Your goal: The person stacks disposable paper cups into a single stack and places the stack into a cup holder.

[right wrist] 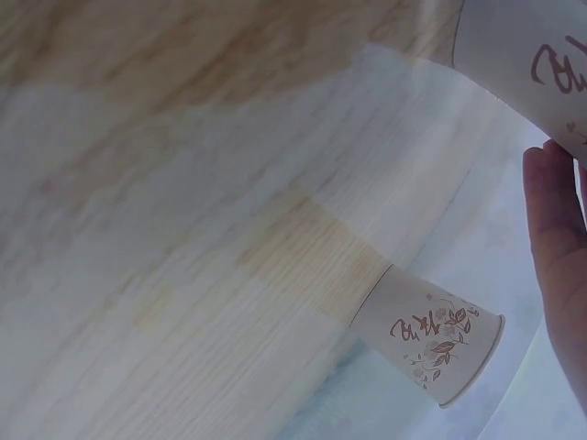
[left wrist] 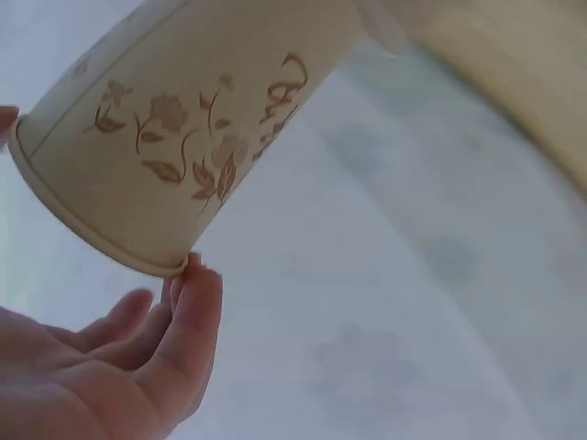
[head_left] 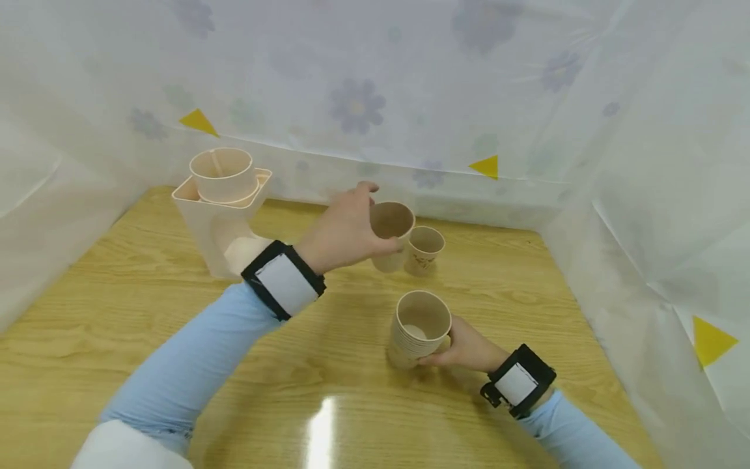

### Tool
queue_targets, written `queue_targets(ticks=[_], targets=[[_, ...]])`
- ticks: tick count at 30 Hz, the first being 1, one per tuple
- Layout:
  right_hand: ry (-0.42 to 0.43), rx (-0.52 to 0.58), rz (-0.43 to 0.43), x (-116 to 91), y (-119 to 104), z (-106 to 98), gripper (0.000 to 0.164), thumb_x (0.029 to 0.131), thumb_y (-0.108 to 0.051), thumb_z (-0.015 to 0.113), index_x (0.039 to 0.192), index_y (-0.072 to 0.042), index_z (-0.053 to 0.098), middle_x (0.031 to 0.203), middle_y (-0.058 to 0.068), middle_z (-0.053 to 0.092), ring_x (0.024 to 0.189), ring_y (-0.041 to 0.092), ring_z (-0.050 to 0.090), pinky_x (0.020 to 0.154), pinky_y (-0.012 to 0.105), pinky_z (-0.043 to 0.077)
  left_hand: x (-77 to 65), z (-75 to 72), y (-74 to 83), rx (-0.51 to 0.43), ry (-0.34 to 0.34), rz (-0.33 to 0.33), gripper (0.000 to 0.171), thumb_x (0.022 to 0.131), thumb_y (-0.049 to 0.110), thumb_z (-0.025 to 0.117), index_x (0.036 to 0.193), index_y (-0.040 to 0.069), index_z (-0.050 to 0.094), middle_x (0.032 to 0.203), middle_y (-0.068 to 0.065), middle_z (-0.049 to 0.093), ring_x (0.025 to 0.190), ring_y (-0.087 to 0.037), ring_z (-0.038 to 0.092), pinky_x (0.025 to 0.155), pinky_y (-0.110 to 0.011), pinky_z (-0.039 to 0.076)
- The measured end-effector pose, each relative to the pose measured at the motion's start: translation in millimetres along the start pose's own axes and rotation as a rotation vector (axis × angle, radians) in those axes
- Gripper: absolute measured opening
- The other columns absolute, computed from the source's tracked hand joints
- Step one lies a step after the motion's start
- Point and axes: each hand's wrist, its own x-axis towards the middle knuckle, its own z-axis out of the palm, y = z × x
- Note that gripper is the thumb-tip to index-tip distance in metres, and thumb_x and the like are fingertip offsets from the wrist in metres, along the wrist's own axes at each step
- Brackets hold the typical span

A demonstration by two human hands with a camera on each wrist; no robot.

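My left hand (head_left: 347,231) pinches a beige paper cup (head_left: 388,257) by its rim, thumb on one side and fingers on the other. Brown flowers and lettering decorate that cup's side in the left wrist view (left wrist: 156,137). Just right of it, another paper cup (head_left: 423,260) stands upright on the table. Nearer to me, my right hand (head_left: 469,345) grips a stack of nested paper cups (head_left: 404,345) from its right side. In the right wrist view, the standing cup (right wrist: 431,339) appears beyond the fingers, and part of the held stack (right wrist: 523,64) shows at the top.
A pale cup dispenser (head_left: 217,228) with a round tube on top stands at the back left of the wooden table (head_left: 281,404). Flower-printed white sheeting (head_left: 357,104) hangs behind and along the sides, with yellow triangles (head_left: 485,167) on it.
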Motion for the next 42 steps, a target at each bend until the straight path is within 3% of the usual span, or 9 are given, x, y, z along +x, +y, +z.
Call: queue_targets(ticks=[3,7,12,23,28,33,42], targets=[[-0.012,0.000,-0.011,0.0,1.5,-0.2,0.072,0.071,-0.015,0.081,0.132,-0.004,0.045,0.125,0.013,0.057,0.115,0.014,0.052,0.100,0.032,0.040,-18.2,-6.6,27.7,-0.041,-0.040,0.124,0.086,0.072,0.036,0.075,0.139,0.001,0.032,0.121,-0.013,0.054,0.105,-0.021,0.055,0.085,-0.032,0.049],[-0.026,0.008,-0.023,-0.1,4.5,0.4,0.068,0.072,-0.015,0.080,0.130,-0.006,0.046,0.123,0.011,0.059,0.113,0.009,0.053,0.100,0.030,0.041,-33.0,-3.1,44.7,-0.045,-0.092,0.229,0.082,0.073,0.032,0.075,0.136,0.001,0.035,0.120,-0.011,0.053,0.108,-0.019,0.053,0.086,-0.030,0.048],[-0.049,0.028,-0.005,-0.4,7.0,0.0,0.066,0.073,-0.015,0.079,0.129,-0.007,0.046,0.123,0.009,0.059,0.113,0.004,0.053,0.100,0.029,0.040,-38.0,10.2,46.5,-0.018,-0.129,0.285,0.078,0.071,0.030,0.076,0.133,0.000,0.038,0.114,-0.009,0.057,0.102,-0.018,0.055,0.083,-0.027,0.049],[-0.074,0.065,-0.011,1.7,9.2,0.5,0.062,0.075,-0.014,0.078,0.129,-0.008,0.047,0.122,0.010,0.059,0.112,0.003,0.054,0.099,0.026,0.041,-42.9,27.3,46.9,0.015,-0.128,0.397,0.076,0.070,0.026,0.077,0.130,-0.002,0.039,0.112,-0.016,0.055,0.099,-0.021,0.053,0.084,-0.029,0.049],[-0.056,0.059,-0.007,1.9,8.2,1.0,0.074,0.074,-0.014,0.078,0.135,-0.008,0.038,0.129,0.011,0.052,0.115,0.004,0.050,0.101,0.035,0.040,-47.0,38.2,42.5,0.081,-0.195,0.358,0.083,0.071,0.030,0.077,0.134,-0.002,0.035,0.114,-0.015,0.056,0.102,-0.022,0.053,0.085,-0.030,0.049],[-0.028,0.030,0.004,1.0,5.6,1.9,0.086,0.072,-0.016,0.080,0.141,-0.010,0.029,0.138,0.009,0.041,0.123,0.007,0.040,0.104,0.044,0.035,-47.6,53.3,32.8,0.108,-0.251,0.328,0.082,0.071,0.029,0.078,0.134,-0.001,0.036,0.127,-0.015,0.051,0.112,-0.024,0.049,0.089,-0.032,0.048],[-0.043,0.051,0.000,0.0,3.5,3.0,0.076,0.073,-0.016,0.079,0.136,-0.008,0.038,0.132,0.009,0.049,0.118,0.006,0.046,0.102,0.032,0.039,-48.7,64.9,21.6,0.098,-0.277,0.323,0.085,0.072,0.030,0.076,0.138,-0.001,0.032,0.129,-0.017,0.052,0.113,-0.027,0.050,0.092,-0.035,0.046]])
